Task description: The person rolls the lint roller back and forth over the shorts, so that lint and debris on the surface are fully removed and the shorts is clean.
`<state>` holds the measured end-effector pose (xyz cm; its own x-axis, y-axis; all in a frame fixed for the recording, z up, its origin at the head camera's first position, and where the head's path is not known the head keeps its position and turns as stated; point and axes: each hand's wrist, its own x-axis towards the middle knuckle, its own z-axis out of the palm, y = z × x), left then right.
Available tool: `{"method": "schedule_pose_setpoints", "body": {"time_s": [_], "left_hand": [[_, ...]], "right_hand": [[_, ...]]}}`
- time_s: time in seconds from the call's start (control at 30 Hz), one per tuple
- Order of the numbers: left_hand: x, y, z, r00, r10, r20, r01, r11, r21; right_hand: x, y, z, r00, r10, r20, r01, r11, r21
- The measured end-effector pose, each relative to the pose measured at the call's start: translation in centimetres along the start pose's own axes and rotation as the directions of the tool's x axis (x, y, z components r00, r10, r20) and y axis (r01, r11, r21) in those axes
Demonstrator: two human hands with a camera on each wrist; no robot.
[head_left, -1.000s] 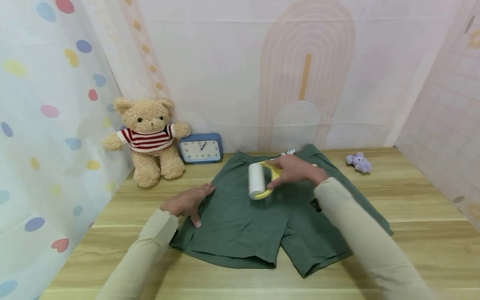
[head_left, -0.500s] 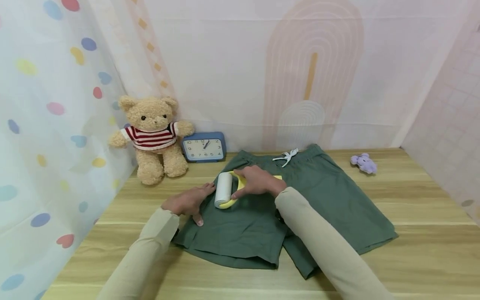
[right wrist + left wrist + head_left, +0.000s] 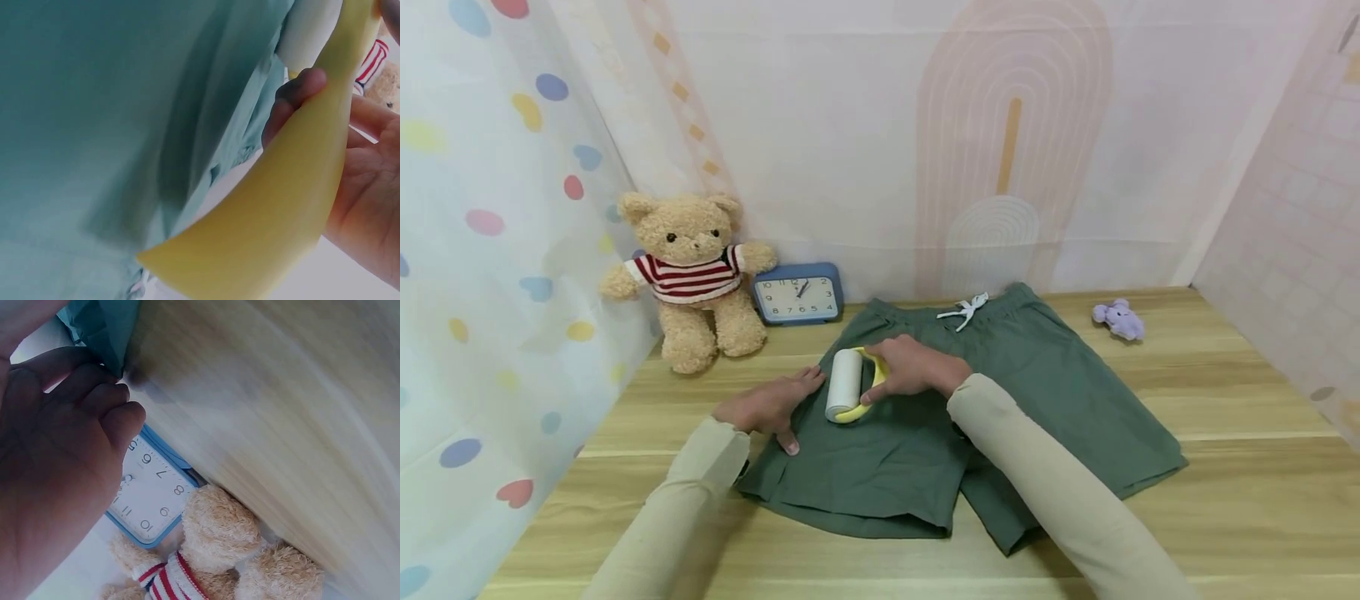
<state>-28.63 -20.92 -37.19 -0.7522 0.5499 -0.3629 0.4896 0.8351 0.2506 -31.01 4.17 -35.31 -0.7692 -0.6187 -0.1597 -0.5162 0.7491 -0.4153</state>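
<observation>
Dark green shorts (image 3: 895, 475) lie spread on the wooden table, their white drawstring (image 3: 966, 310) tied at the waistband. My right hand (image 3: 913, 367) grips the yellow handle (image 3: 269, 194) of a lint roller, fingers and thumb round it. The roller's white cylinder (image 3: 845, 385) is on the left leg of the shorts, near its outer edge. My left hand (image 3: 772, 407) rests at that outer edge, its thumb on the cloth and its fingers extended toward the cylinder. In the left wrist view the fingertips (image 3: 128, 419) touch the edge of the cloth.
A teddy bear (image 3: 688, 283) in a striped shirt sits at the back left, beside a blue clock (image 3: 799, 296). A small purple plush toy (image 3: 1120, 320) lies at the back right. Patterned curtains (image 3: 827, 125) border the table (image 3: 1247, 467).
My right hand has carried the lint roller leftward from the middle of the shorts to the left leg, uncovering the drawstring. My left hand has stayed at the edge.
</observation>
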Motion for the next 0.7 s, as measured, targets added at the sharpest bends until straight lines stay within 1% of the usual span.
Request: {"method": "schedule_pose_setpoints", "body": {"time_s": [0.23, 0.4, 0.53, 0.7], "left_hand": [[-0.1, 0.2, -0.2, 1.0, 0.006, 0.024, -0.006, 1.0, 0.004], [-0.3, 0.3, -0.3, 1.0, -0.013, 0.028, 0.012, 1.0, 0.017], [-0.3, 0.5, -0.1, 0.999, -0.031, 0.036, 0.03, 0.999, 0.01], [-0.4, 0.5, -0.1, 0.998, -0.045, 0.038, 0.045, 0.999, 0.015]], "right_hand": [[-1.2, 1.7, -0.8, 1.0, -0.018, 0.005, 0.018, 1.0, -0.021], [-2.3, 2.9, -1.4, 1.0, -0.019, 0.018, 0.02, 0.999, -0.037], [-3.5, 4.2, -1.6, 0.999, -0.024, 0.027, 0.026, 0.999, -0.042], [-5.2, 5.9, -2.3, 0.999, -0.039, 0.004, 0.039, 0.999, -0.029]]}}
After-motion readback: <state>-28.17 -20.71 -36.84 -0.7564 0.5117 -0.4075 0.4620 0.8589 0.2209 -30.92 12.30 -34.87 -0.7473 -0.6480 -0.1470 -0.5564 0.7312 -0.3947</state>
